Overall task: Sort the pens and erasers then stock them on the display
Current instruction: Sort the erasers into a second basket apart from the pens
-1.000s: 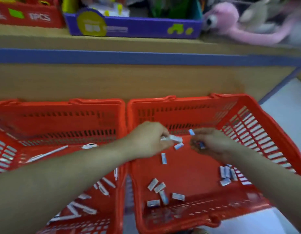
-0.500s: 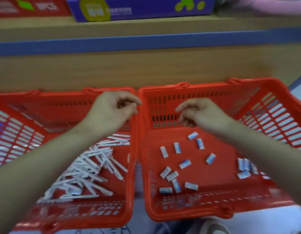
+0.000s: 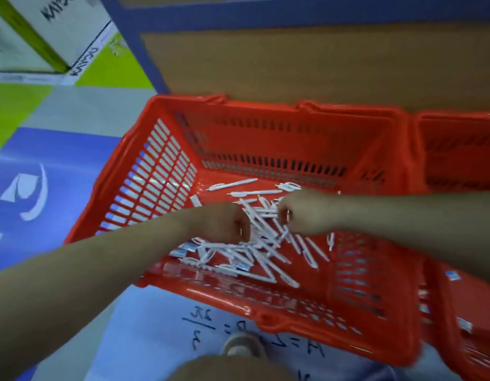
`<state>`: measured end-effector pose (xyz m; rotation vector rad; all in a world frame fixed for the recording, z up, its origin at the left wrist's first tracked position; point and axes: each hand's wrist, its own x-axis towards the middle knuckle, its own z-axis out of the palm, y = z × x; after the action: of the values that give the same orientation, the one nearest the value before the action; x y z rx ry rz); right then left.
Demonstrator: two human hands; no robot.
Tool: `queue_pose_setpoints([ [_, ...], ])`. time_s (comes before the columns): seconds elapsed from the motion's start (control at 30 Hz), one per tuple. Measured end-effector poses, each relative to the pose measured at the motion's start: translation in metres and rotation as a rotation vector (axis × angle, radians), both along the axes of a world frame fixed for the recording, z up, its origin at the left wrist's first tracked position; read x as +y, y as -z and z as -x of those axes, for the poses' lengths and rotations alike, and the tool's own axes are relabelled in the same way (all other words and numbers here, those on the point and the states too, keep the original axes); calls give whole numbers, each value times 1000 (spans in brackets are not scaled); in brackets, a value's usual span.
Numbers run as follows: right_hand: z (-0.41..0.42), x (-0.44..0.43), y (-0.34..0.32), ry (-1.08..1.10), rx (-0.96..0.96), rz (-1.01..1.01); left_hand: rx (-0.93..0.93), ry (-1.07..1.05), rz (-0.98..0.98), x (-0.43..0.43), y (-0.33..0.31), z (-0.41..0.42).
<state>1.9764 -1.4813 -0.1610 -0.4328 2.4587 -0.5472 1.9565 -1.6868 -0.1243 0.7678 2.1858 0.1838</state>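
A pile of white pens (image 3: 265, 251) lies in the left red basket (image 3: 166, 171), with a few small blue-and-white erasers (image 3: 183, 251) mixed in near its front wall. My left hand (image 3: 224, 222) reaches into the pile with fingers curled down; what they hold is hidden. My right hand (image 3: 307, 213) is close beside it, fingertips pinching a white pen at the top of the pile. The right red basket (image 3: 458, 149) shows at the frame's right edge, with erasers (image 3: 453, 274) in it.
Both baskets stand on the floor against a wooden display base (image 3: 307, 61) with a blue edge. Cardboard boxes (image 3: 45, 31) sit at the far left. A shoe (image 3: 242, 343) and a knee are in front of the left basket.
The view has swung left and down onto the left basket. Both hands have moved from above the baskets' rear rims down into the pen pile.
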Motion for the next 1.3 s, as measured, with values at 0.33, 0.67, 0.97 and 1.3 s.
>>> queue_pose_setpoints([
  [0.33,-49,-87,27,-184,-254,14,-181,353,273,-47,62,27],
  [0.67,-45,-104,50,-134,47,-214,174,695,488,-82,63,41],
  [0.97,-29,-86,60,51,82,-188,262,654,494,-89,64,51],
  [1.3,-5,-77,43,666,-131,317,315,-3,114,-88,53,69],
])
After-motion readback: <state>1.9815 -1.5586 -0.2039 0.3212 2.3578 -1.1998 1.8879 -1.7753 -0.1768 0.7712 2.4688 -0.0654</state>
